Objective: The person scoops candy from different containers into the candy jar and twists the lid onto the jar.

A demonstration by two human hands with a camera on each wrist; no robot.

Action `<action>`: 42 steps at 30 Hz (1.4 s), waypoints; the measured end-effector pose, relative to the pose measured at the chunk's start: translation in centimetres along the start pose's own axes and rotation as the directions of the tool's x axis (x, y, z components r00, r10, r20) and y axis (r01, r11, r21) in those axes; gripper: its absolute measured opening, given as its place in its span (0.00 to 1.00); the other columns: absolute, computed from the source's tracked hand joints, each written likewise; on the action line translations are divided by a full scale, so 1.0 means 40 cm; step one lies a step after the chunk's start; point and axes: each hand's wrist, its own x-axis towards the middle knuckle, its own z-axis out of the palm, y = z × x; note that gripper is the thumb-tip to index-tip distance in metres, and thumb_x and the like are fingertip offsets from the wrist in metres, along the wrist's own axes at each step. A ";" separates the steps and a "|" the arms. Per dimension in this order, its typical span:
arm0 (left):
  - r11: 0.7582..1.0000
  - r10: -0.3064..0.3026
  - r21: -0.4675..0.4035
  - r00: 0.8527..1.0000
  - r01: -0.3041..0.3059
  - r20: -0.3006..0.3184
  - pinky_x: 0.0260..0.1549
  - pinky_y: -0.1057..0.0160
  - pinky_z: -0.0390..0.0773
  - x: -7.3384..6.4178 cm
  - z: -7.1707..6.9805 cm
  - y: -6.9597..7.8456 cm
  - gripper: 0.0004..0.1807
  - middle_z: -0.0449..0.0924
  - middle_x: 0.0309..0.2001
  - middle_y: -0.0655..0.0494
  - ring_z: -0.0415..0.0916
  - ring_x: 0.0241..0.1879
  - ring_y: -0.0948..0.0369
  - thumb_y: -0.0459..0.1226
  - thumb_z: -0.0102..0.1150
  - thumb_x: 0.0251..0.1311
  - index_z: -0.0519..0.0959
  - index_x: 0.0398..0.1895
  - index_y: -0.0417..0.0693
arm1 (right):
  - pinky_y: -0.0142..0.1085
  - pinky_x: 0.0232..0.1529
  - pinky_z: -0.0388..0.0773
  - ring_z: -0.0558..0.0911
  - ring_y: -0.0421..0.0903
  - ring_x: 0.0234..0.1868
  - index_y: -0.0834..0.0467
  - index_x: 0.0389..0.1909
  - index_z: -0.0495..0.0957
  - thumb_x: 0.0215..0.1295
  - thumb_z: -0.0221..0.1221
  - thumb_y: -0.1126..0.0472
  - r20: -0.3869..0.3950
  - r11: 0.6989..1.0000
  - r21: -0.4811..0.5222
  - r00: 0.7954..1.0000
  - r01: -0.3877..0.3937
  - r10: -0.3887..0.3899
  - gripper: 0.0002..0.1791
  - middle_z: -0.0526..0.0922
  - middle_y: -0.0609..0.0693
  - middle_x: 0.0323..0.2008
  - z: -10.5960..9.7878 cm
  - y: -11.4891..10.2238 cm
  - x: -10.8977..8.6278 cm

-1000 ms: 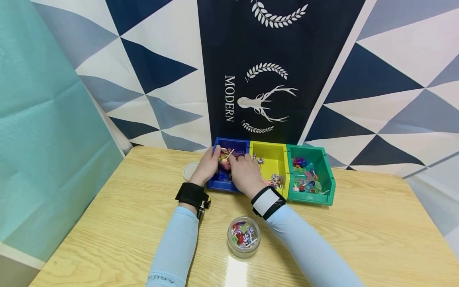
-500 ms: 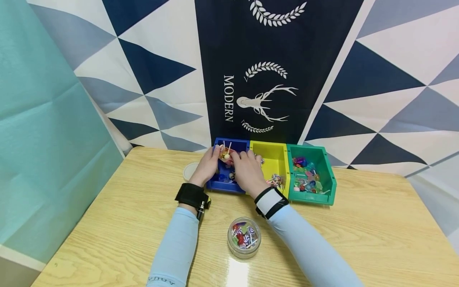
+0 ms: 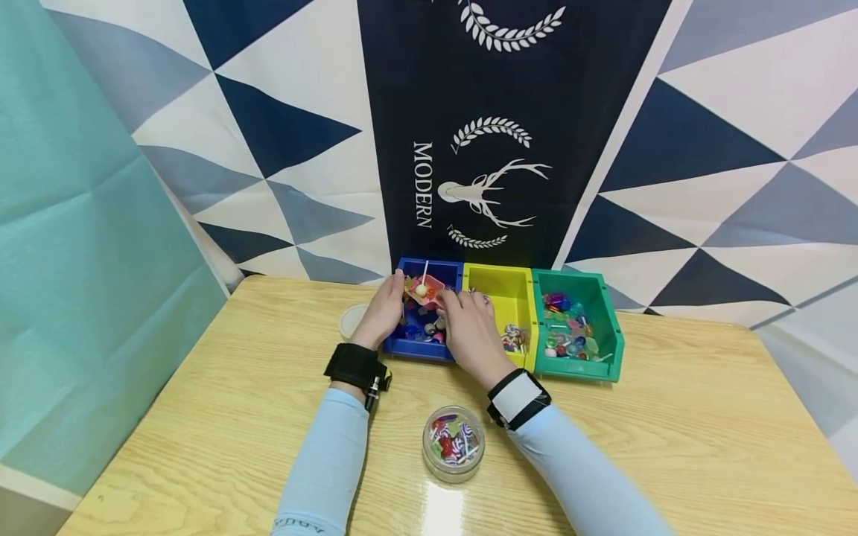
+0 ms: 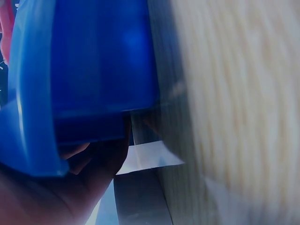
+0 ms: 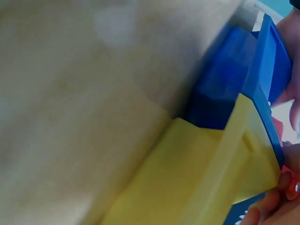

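In the head view my left hand grips the left side wall of the blue bin, with the thumb at its rim. The left wrist view shows its fingers partly behind that bin wall. My right hand pinches a small pink scoop over the blue bin. A lollipop with a pale round head and upright stick lies in the scoop beside orange-red candies. More candies lie below in the bin. The scoop's handle is mostly hidden by my right fingers.
Joined to the blue bin are a yellow bin with swirl lollipops and a green bin of mixed candies. A clear round jar of candies stands nearer me. A pale round lid lies left of the bins.
My right hand has drawn slightly right and toward me, and the pink scoop shows more. The lollipop's stick has swung from slanted to nearly upright. My left hand stays at the bin wall.
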 end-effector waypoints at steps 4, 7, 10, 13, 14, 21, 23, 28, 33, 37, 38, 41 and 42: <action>1.000 -0.005 0.009 1.000 0.005 -0.001 0.74 0.48 0.49 -0.002 -0.001 0.002 0.39 0.51 0.78 0.46 0.48 0.76 0.49 0.60 0.19 0.77 0.50 0.80 0.44 | 0.47 0.52 0.69 0.70 0.54 0.47 0.58 0.59 0.73 0.78 0.49 0.55 -0.025 0.999 0.046 1.000 -0.008 0.009 0.16 0.78 0.56 0.43 0.000 0.003 -0.011; 1.000 -0.008 0.015 1.000 0.008 0.001 0.75 0.48 0.48 -0.001 -0.002 0.000 0.40 0.50 0.78 0.46 0.47 0.76 0.49 0.60 0.19 0.77 0.49 0.80 0.44 | 0.46 0.48 0.70 0.71 0.54 0.47 0.58 0.60 0.72 0.78 0.50 0.57 -0.041 0.996 0.088 0.999 -0.008 0.011 0.16 0.78 0.54 0.42 -0.006 0.004 -0.018; 1.000 -0.006 0.018 1.000 0.006 0.000 0.75 0.48 0.47 0.000 -0.001 -0.002 0.39 0.50 0.78 0.46 0.46 0.76 0.49 0.60 0.19 0.77 0.49 0.80 0.44 | 0.44 0.46 0.70 0.71 0.53 0.46 0.58 0.61 0.72 0.79 0.49 0.57 -0.063 0.992 0.123 0.998 0.001 0.007 0.16 0.78 0.54 0.43 -0.018 0.008 -0.026; 1.000 -0.005 0.006 1.000 0.005 0.002 0.75 0.47 0.48 -0.001 -0.001 -0.001 0.39 0.51 0.78 0.46 0.47 0.76 0.49 0.60 0.19 0.77 0.50 0.80 0.45 | 0.43 0.45 0.70 0.70 0.52 0.44 0.59 0.61 0.72 0.79 0.49 0.57 -0.093 0.988 0.153 0.996 0.015 0.000 0.16 0.78 0.54 0.45 -0.039 0.014 -0.036; 1.000 -0.010 -0.001 1.000 0.010 0.001 0.75 0.47 0.48 -0.001 -0.001 -0.001 0.39 0.51 0.78 0.46 0.47 0.76 0.49 0.60 0.19 0.77 0.50 0.80 0.45 | 0.43 0.44 0.69 0.69 0.52 0.43 0.59 0.61 0.72 0.79 0.49 0.58 -0.105 0.987 0.160 0.994 0.020 -0.003 0.16 0.78 0.55 0.45 -0.048 0.015 -0.039; 0.999 -0.027 -0.019 1.000 0.027 0.006 0.73 0.44 0.51 0.000 0.000 -0.002 0.40 0.54 0.77 0.46 0.51 0.75 0.48 0.62 0.20 0.76 0.51 0.80 0.47 | 0.40 0.39 0.69 0.69 0.50 0.43 0.60 0.59 0.74 0.78 0.51 0.58 -0.172 0.969 0.235 0.985 0.074 -0.033 0.16 0.80 0.55 0.48 -0.130 0.022 -0.089; 1.000 -0.016 -0.011 1.000 0.016 0.004 0.73 0.45 0.51 -0.001 0.000 -0.002 0.40 0.54 0.77 0.46 0.51 0.75 0.48 0.61 0.20 0.76 0.51 0.80 0.46 | 0.41 0.41 0.71 0.71 0.50 0.45 0.61 0.59 0.75 0.77 0.53 0.59 -0.184 0.963 0.248 0.981 0.104 -0.059 0.16 0.81 0.55 0.48 -0.156 0.026 -0.112; 1.000 0.006 -0.008 1.000 -0.006 0.001 0.74 0.46 0.52 0.000 0.000 -0.003 0.39 0.55 0.76 0.45 0.51 0.75 0.48 0.60 0.20 0.77 0.52 0.79 0.44 | 0.39 0.41 0.72 0.72 0.46 0.44 0.61 0.56 0.76 0.73 0.57 0.65 -0.191 0.952 0.259 0.974 0.166 -0.117 0.14 0.81 0.51 0.46 -0.220 0.036 -0.188; 1.000 0.006 -0.008 1.000 -0.006 -0.003 0.74 0.47 0.52 0.001 0.005 -0.004 0.39 0.55 0.76 0.45 0.51 0.75 0.48 0.59 0.21 0.78 0.52 0.79 0.44 | 0.32 0.39 0.71 0.70 0.39 0.42 0.57 0.55 0.77 0.71 0.57 0.68 -0.137 0.939 0.293 0.980 0.179 -0.144 0.14 0.79 0.43 0.43 -0.271 0.044 -0.280; 1.000 -0.001 -0.009 1.000 0.001 0.001 0.74 0.47 0.52 0.004 0.005 -0.004 0.40 0.55 0.76 0.46 0.52 0.75 0.49 0.61 0.21 0.77 0.51 0.79 0.45 | 0.28 0.37 0.74 0.70 0.35 0.41 0.52 0.55 0.78 0.71 0.57 0.69 -0.056 0.935 0.325 0.990 0.144 -0.133 0.16 0.77 0.36 0.42 -0.302 0.043 -0.350; 1.000 -0.006 -0.009 1.000 0.006 0.002 0.74 0.47 0.52 0.003 0.004 -0.003 0.40 0.55 0.76 0.46 0.52 0.75 0.49 0.61 0.21 0.77 0.51 0.80 0.44 | 0.28 0.36 0.74 0.70 0.34 0.40 0.50 0.55 0.78 0.71 0.57 0.69 -0.035 0.935 0.327 0.991 0.135 -0.131 0.16 0.76 0.34 0.41 -0.308 0.043 -0.366; 1.000 -0.019 -0.004 1.000 0.019 0.006 0.73 0.47 0.53 0.003 0.002 0.001 0.40 0.54 0.76 0.46 0.52 0.75 0.49 0.61 0.21 0.77 0.50 0.80 0.44 | 0.26 0.35 0.74 0.70 0.31 0.38 0.45 0.54 0.79 0.71 0.58 0.68 0.028 0.936 0.327 0.988 0.133 -0.150 0.17 0.74 0.30 0.39 -0.317 0.046 -0.404; 1.000 -0.022 -0.003 1.000 0.022 0.007 0.73 0.47 0.53 0.003 0.001 0.002 0.40 0.54 0.77 0.46 0.52 0.75 0.49 0.61 0.22 0.77 0.50 0.80 0.44 | 0.25 0.35 0.73 0.70 0.30 0.38 0.43 0.54 0.78 0.71 0.58 0.67 0.053 0.936 0.325 0.986 0.133 -0.158 0.17 0.73 0.28 0.38 -0.319 0.047 -0.414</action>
